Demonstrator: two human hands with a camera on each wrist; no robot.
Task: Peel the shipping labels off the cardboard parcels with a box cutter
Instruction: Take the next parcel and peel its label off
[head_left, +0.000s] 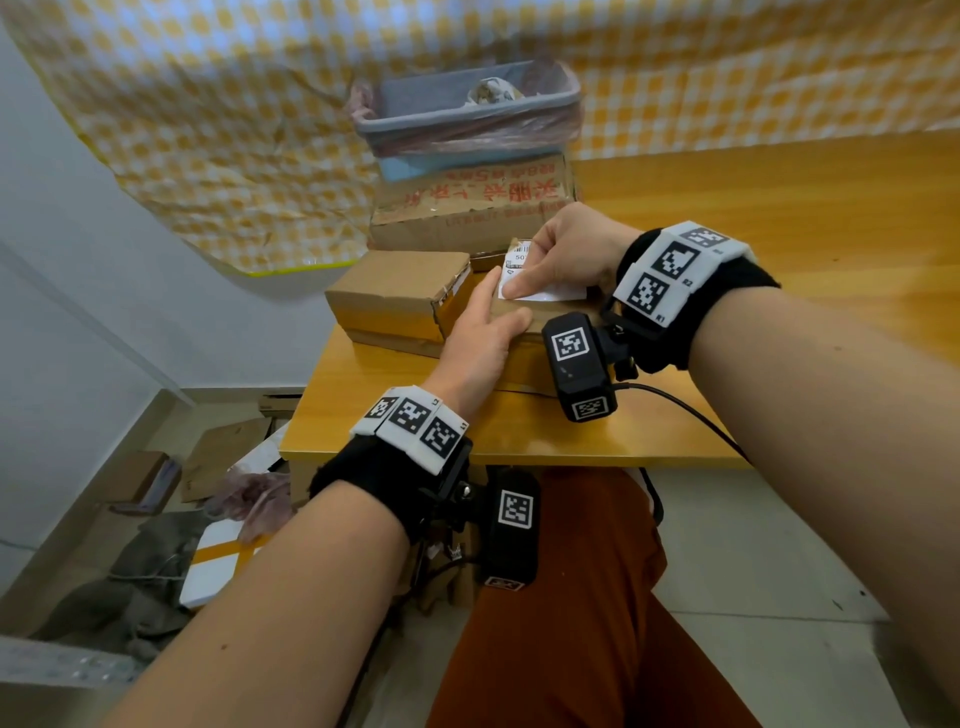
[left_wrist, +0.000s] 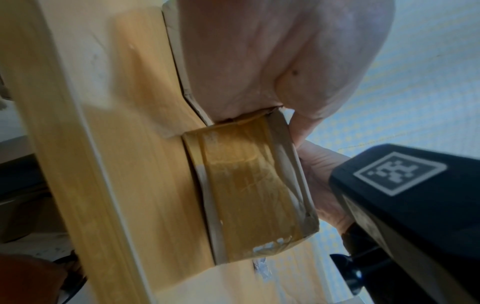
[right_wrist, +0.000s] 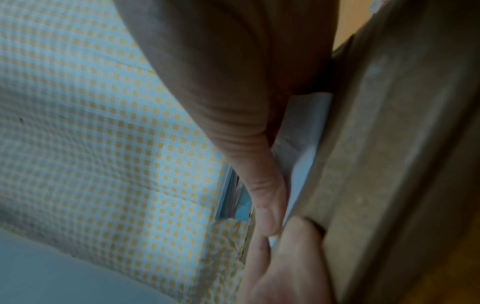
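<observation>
Left hand (head_left: 480, 332) laid flat, fingers straight, steadying the parcel (left_wrist: 249, 185) on the worktop (head_left: 519, 431); right hand (head_left: 566, 254) pinching the label (head_left: 545, 293) atop the parcel, likely to peel.

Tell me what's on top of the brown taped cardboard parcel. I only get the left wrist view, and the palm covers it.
Observer: A white paper shipping label lies on top, plain in the head view.
Operator: Is the right hand on it?
Observer: Yes. The right hand has its thumb on the label's near left corner, with its fingers curled above.
Operator: Where could the peeled label go?
Observer: A grey-blue plastic bin with a pink liner stands on a large printed cardboard box just behind the parcel.
</observation>
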